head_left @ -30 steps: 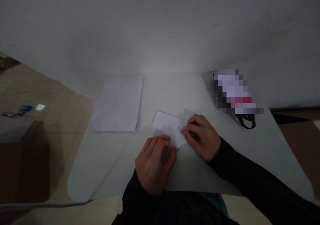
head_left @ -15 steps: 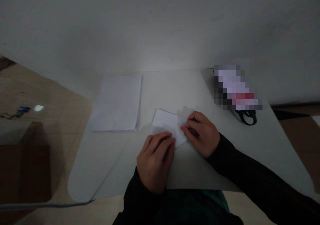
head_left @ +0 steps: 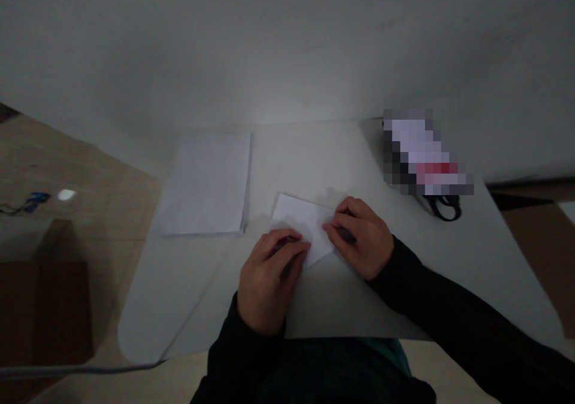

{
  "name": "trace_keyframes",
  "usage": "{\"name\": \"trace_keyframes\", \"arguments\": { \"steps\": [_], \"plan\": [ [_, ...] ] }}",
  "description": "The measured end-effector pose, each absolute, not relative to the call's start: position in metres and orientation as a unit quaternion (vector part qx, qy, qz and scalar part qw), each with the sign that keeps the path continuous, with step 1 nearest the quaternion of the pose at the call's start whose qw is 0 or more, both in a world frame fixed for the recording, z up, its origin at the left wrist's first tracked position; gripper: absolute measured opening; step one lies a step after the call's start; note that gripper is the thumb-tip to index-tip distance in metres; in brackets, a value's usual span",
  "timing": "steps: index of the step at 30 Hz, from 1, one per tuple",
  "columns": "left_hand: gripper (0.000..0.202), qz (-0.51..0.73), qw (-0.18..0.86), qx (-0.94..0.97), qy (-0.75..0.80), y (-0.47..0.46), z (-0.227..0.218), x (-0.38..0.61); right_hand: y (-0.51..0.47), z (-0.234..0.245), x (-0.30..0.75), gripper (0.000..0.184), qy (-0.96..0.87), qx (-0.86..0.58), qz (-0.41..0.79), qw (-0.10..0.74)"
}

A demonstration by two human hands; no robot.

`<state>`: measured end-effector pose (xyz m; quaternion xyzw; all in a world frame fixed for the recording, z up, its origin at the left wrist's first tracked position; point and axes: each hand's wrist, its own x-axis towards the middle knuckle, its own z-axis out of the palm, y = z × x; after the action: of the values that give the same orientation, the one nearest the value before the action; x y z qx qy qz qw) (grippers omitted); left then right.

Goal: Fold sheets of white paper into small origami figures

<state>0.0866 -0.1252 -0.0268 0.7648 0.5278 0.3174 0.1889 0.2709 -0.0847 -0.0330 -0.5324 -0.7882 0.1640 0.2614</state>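
Note:
A small folded sheet of white paper (head_left: 303, 212) lies on the white table between my hands. My right hand (head_left: 362, 233) pinches its right edge between thumb and fingers. At its lower left side, my left hand (head_left: 272, 275) is closed on the paper, with thumb and fingertips near one another at the edge. The fingers of the left hand cover the paper's lower left part. A corner of the sheet points toward me below the two hands.
On the left of the table (head_left: 215, 296) is a stack of white paper (head_left: 206, 182). At the back right stands a blurred-out object (head_left: 426, 152) with a black strap loop (head_left: 447, 206). A wall rises behind the table. A brown box (head_left: 45, 308) sits on the floor at left.
My left hand has shifted slightly left and up along the paper's edge. My right hand keeps its pinch, and the paper has hardly moved.

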Motion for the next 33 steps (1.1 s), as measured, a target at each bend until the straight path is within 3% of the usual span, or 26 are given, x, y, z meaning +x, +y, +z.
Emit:
{"name": "trace_keyframes", "arguments": {
  "steps": [5,33],
  "plan": [
    [0.015,0.322,0.224,0.776,0.493,-0.1218,-0.0284,0.0815,-0.0841,-0.0338,0.2709,0.024,-0.789,-0.529,0.16,0.269],
    [0.019,0.311,0.21,0.801,0.466,-0.1238,-0.0272,0.0843,-0.0846,-0.0395,0.2672,0.024,-0.781,-0.541,0.122,0.288]
  ]
}}
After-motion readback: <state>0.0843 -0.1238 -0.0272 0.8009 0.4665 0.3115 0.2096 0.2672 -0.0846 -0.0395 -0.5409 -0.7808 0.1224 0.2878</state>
